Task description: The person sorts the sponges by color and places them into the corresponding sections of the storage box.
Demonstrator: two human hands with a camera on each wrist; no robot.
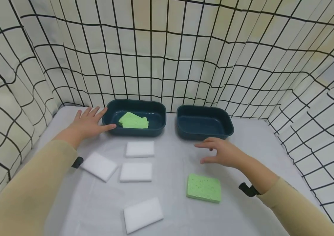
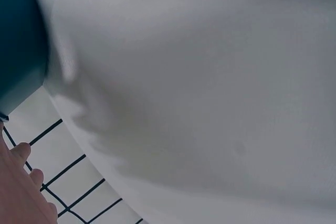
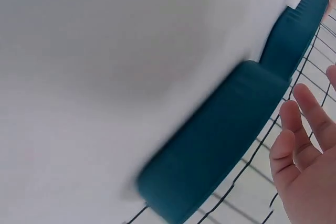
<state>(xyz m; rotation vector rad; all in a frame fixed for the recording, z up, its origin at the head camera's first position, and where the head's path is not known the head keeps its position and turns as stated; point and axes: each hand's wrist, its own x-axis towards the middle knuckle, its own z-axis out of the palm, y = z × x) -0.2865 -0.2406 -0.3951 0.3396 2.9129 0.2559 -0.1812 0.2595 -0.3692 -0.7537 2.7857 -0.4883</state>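
My left hand (image 1: 88,125) is spread at the left end of a dark teal tray (image 1: 137,131), its fingertips right at the rim. Inside that tray lie light green sponges (image 1: 134,121), one overlapping another. My right hand (image 1: 221,152) hovers in front of a second teal tray (image 1: 203,134), fingers loosely extended and nothing between them. The right wrist view also shows the right hand (image 3: 310,156) beside the second tray (image 3: 210,140). Nearer me, a single green sponge (image 1: 203,188) lies flat on the white tabletop below the right hand.
Several white sponge blocks lie on the white cloth: one block (image 1: 140,149) before the left tray, another (image 1: 136,172) behind a nearer tilted one (image 1: 143,215), and one (image 1: 99,166) by the left wrist. Black wire grid (image 1: 167,59) encloses the back and sides.
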